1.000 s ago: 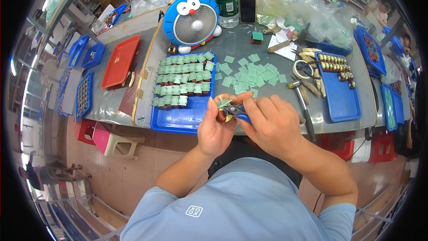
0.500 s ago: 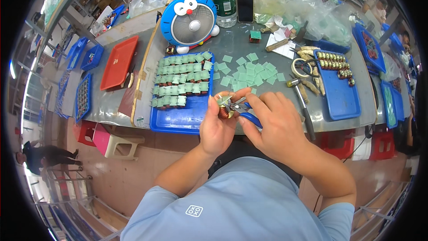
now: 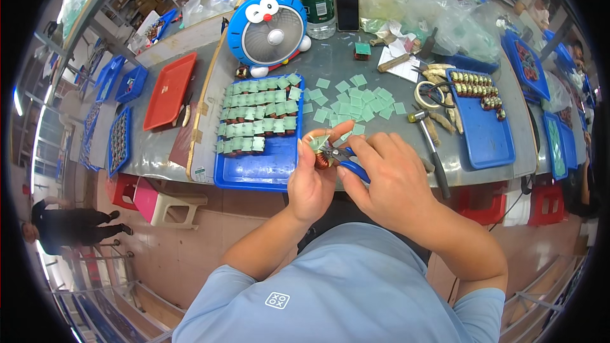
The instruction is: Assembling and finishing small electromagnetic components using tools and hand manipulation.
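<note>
Between the fingers of my left hand (image 3: 312, 184) is a copper-wound coil (image 3: 322, 161) with a pale green square plate on top. My right hand (image 3: 395, 181) is wrapped round pliers with blue handles (image 3: 356, 169), their jaws against the coil's side. What exactly the jaws grip is too small to tell. Left of my hands, a blue tray (image 3: 251, 173) bears rows of coils topped with green plates (image 3: 260, 111). Loose green square plates (image 3: 359, 105) lie scattered on the bench just beyond my hands.
At right are a hammer (image 3: 433, 155), a tape roll (image 3: 427, 95) and a blue tray (image 3: 486, 140) with coils at its far end. A blue cartoon fan (image 3: 267, 32), a bottle (image 3: 317, 3) and a phone (image 3: 347, 9) stand at the back. Other people sit across the bench.
The pliers' jaws have shifted slightly left and closer onto the coil, and the coil has turned a little in my left hand. At far left, a walking person has moved.
</note>
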The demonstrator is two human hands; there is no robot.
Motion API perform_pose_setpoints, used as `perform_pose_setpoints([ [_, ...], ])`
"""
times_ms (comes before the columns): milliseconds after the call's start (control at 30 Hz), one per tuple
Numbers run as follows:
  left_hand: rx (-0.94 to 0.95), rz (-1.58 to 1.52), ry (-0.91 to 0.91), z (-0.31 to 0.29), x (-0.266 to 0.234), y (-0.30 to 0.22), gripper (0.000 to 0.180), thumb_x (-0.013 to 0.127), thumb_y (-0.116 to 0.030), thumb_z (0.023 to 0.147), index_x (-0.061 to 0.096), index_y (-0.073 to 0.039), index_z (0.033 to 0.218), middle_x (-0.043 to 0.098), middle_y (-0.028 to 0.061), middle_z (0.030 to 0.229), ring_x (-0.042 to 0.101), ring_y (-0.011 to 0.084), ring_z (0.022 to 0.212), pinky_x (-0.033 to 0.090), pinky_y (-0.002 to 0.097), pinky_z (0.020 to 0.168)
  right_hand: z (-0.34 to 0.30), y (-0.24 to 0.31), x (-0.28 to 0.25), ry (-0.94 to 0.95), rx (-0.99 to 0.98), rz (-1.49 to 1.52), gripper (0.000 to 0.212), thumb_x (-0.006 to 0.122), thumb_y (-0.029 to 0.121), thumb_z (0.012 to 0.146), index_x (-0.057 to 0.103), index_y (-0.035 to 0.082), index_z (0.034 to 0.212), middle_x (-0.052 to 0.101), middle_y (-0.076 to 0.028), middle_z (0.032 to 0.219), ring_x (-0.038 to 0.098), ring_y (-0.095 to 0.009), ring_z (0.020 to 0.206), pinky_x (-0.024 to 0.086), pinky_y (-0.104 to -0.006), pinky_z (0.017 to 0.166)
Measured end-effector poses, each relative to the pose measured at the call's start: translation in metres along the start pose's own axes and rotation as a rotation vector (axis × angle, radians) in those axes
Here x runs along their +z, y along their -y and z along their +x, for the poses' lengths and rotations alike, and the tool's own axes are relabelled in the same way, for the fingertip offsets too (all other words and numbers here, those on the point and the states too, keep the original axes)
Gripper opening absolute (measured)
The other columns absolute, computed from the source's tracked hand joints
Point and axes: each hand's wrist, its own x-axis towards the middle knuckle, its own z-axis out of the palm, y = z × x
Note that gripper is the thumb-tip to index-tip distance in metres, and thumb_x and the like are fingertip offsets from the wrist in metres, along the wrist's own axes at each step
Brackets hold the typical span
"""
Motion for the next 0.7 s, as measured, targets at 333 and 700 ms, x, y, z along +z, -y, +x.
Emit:
perform_pose_setpoints([
  [333, 0.023, 0.056, 0.004, 0.0012, 0.004, 0.0008, 0.053, 0.033, -0.054, 0.109, 0.042, -0.011, 0.139, 0.043, 0.0225, 0.155, 0.05, 0.0368, 0.139, 0.039, 0.0508, 0.116, 0.0006, 0.0021, 0.0003, -0.016, 0.005, -0.021, 0.034, 0.075, 0.023, 0.083, 0.066, 0.002, 0.108, 0.061, -0.011, 0.09, 0.06, -0.03, 0.084, 0.049, -0.0437, 0.071],
  [700, 0.098, 0.223, 0.05, 0.0008, 0.0033, 0.0005, 0.048, 0.029, -0.049, 0.111, 0.034, -0.012, 0.141, 0.035, 0.0247, 0.157, 0.049, 0.0386, 0.139, 0.04, 0.051, 0.115, -0.0005, 0.0052, -0.0034, 0.034, 0.022, 0.018, 0.036, 0.077, 0.024, 0.08, 0.069, 0.001, 0.108, 0.06, -0.008, 0.089, 0.06, -0.025, 0.081, 0.051, -0.0387, 0.065],
])
